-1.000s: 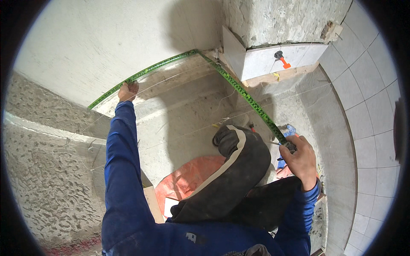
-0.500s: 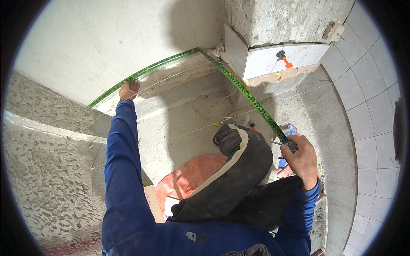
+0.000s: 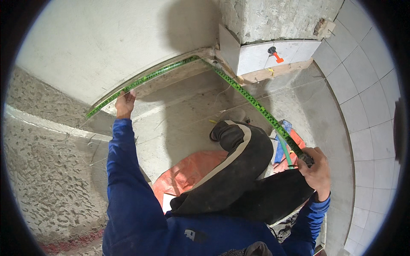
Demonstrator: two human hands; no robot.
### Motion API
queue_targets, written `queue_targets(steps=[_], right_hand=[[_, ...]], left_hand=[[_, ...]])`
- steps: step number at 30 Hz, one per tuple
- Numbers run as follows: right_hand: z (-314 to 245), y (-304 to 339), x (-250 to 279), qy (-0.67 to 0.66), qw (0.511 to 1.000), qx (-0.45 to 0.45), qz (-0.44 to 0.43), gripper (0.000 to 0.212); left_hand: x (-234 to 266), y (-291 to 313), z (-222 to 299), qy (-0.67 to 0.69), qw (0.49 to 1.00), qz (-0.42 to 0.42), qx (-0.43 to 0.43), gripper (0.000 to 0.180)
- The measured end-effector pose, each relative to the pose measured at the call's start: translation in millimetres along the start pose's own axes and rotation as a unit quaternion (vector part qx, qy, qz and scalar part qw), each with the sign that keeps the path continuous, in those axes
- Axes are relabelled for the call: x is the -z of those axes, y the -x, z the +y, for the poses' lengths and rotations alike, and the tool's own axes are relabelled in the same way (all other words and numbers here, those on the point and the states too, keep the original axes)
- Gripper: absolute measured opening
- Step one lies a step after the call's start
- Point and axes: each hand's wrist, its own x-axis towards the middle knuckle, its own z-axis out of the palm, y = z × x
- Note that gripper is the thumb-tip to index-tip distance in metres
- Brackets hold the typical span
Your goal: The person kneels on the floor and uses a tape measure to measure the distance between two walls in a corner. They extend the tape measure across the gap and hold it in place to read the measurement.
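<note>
A green tape measure blade (image 3: 252, 99) is pulled out and sharply bent near the wall corner. One stretch lies along the ledge at the foot of the plastered wall; the other slants down to the right. My left hand (image 3: 124, 104) pinches the blade near its left end, which sticks out past the fingers. Closed around the dark tape measure case (image 3: 306, 159), my right hand (image 3: 317, 171) is beside my right knee. The palm and fingers hide part of the case. A thin string (image 3: 273, 94) crosses the space below the ledge.
White tiles (image 3: 256, 59) with an orange-and-black tile leveling clip (image 3: 275, 54) line the pillar's foot. Grey wall tiles (image 3: 365, 143) run down the right. On the floor lie an orange-red sheet (image 3: 188, 170) and a blue item (image 3: 285, 149). Rough concrete (image 3: 51, 170) stands at left.
My right hand has moved right and down with the case. My left hand and the bent blade have dropped slightly from the ledge. The view has shifted a little.
</note>
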Motion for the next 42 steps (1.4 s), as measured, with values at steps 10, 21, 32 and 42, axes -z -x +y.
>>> queue_targets(steps=[10, 21, 32, 42], right_hand=[[35, 29, 33, 0.02, 1.0, -0.013, 0.0, 0.03], [45, 41, 42, 0.039, 0.999, 0.029, -0.004, 0.029], [35, 114, 69, 0.032, 0.997, 0.068, -0.009, 0.032], [27, 116, 74, 0.053, 0.997, 0.054, -0.028, 0.035]], left_hand=[[11, 108, 0, 0.052, 0.995, 0.043, 0.069, 0.023], [37, 182, 28, 0.018, 0.998, 0.054, 0.0, 0.018], [52, 234, 49, 0.041, 0.995, 0.075, 0.051, 0.023], [49, 208, 50, 0.047, 0.994, 0.077, 0.057, 0.023]])
